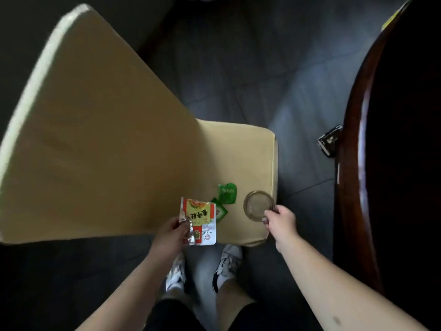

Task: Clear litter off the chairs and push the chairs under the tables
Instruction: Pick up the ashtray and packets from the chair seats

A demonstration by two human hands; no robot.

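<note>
A snack bag (pixel 200 220) sits at the near edge of the tan chair (pixel 238 151), pinched in the left hand (pixel 170 231). Two green packets (pixel 226 193) lie beside it. The right hand (pixel 281 222) holds a glass dish (pixel 259 204). A dark bench (pixel 353 163) stands right.

Bare forearms, black shorts (pixel 176 316), white sneakers (pixel 228 263) with black accents.
</note>
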